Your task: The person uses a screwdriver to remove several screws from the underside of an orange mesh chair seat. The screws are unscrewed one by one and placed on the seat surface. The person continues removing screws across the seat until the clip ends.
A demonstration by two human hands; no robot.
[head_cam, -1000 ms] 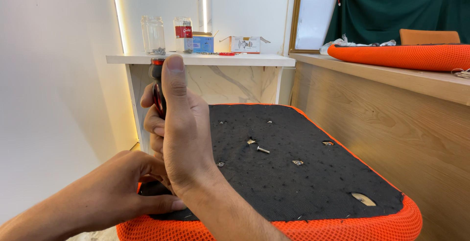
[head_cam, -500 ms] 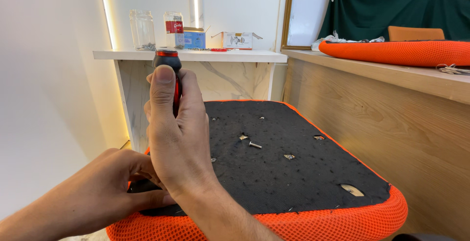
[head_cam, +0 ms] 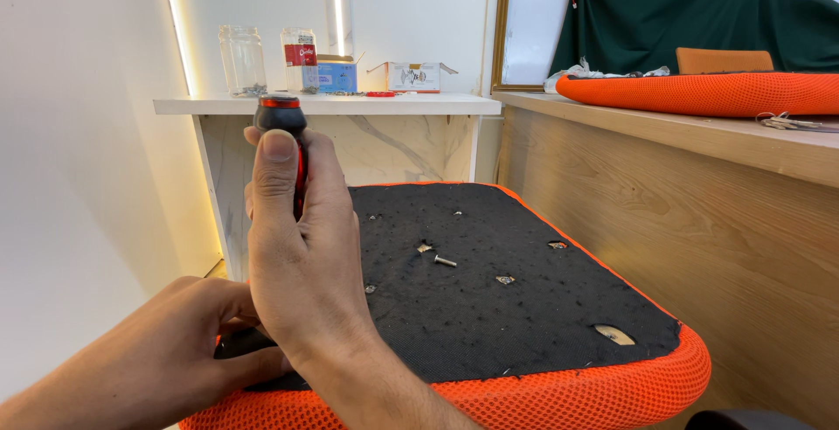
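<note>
In the head view, the screwdriver (head_cam: 281, 133) stands upright, its long axis vertical, black-and-red handle cap at the top and the shaft hidden below behind the hand. The right hand (head_cam: 301, 255) is wrapped around the handle, fingers closed tight on it, thumb lying up along the near side. The left hand (head_cam: 188, 343) sits low at the seat's near left corner, fingers curled narrow down by the tool's lower end; what they pinch cannot be told. Both work on an upturned seat cushion (head_cam: 524, 308) with a black fabric underside and an orange mesh edge. A loose bolt (head_cam: 445, 261) lies on the black fabric, well apart from the hands. Behind, a white shelf (head_cam: 350, 105) carries glass jars (head_cam: 241, 60) and small boxes (head_cam: 413, 77). On the right, a wooden desk (head_cam: 682, 211) bears a second orange cushion (head_cam: 699, 93) before a green curtain (head_cam: 699, 10)
</note>
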